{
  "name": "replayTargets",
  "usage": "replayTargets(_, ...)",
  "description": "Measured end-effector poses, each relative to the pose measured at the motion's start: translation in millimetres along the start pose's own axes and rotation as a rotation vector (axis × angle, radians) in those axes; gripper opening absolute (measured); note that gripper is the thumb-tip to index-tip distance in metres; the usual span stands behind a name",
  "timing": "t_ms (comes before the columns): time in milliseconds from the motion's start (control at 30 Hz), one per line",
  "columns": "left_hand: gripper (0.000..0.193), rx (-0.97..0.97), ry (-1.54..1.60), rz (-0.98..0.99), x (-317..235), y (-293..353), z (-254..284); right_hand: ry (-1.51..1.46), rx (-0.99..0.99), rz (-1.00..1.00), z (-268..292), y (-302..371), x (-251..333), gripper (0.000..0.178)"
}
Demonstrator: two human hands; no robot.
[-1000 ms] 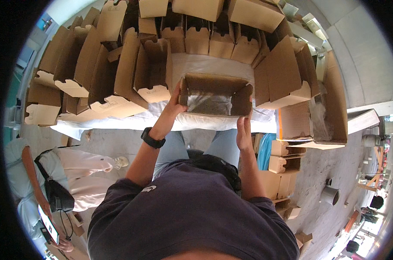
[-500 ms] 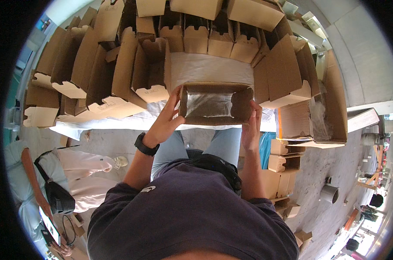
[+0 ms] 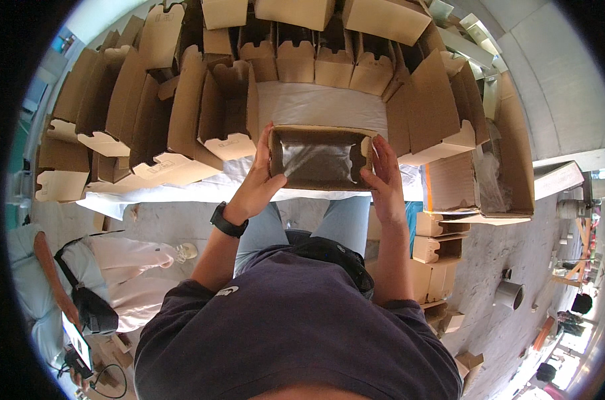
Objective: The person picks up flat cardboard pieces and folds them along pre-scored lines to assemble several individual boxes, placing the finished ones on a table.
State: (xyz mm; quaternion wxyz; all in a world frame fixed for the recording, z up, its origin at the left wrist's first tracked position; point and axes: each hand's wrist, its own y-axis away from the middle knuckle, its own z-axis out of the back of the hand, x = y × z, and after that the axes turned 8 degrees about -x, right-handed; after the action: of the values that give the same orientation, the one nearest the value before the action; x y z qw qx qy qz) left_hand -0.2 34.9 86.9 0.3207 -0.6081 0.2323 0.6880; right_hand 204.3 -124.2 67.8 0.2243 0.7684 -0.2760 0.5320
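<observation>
An open brown cardboard box (image 3: 321, 182) is held level in front of me at the near edge of the table. Something clear and shiny, like plastic film (image 3: 316, 160), shows inside it. My left hand (image 3: 257, 179) grips the box's left end, its thumb at the near corner and its fingers along the outer side. At the right end my right hand (image 3: 385, 175) has its thumb over the near corner and its fingers behind the wall. A white sheet (image 3: 322, 103) covers the table beyond the box.
Tall open cardboard boxes (image 3: 229, 100) crowd the table's left and far sides. On the right stand more boxes (image 3: 426, 107), one holding clear plastic (image 3: 492, 173). Stacked cartons (image 3: 439, 250) are on the floor at right. Another person (image 3: 82, 280) at left holds a screen device (image 3: 77, 343).
The box has shifted slightly left. My right thumb has come round onto its near right corner, and the right hand now wraps that end more fully.
</observation>
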Motion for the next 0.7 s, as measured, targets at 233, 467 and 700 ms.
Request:
replayTargets(233, 0.092, -0.009, -0.043, -0.027, 5, -1, 2, 0.012, 0.051, -0.048, -2, -11, 4, 0.079)
replayTargets(467, 0.091, 0.011, 0.027, -0.009, 14, 0, 3, 0.014, -0.007, 0.019, 3, -9, 4, 0.073)
replayTargets(700, 0.089, -0.007, 0.007, -0.049, 13, -1, 4, 0.057, -0.036, 0.263, 5, -12, 9, 0.067)
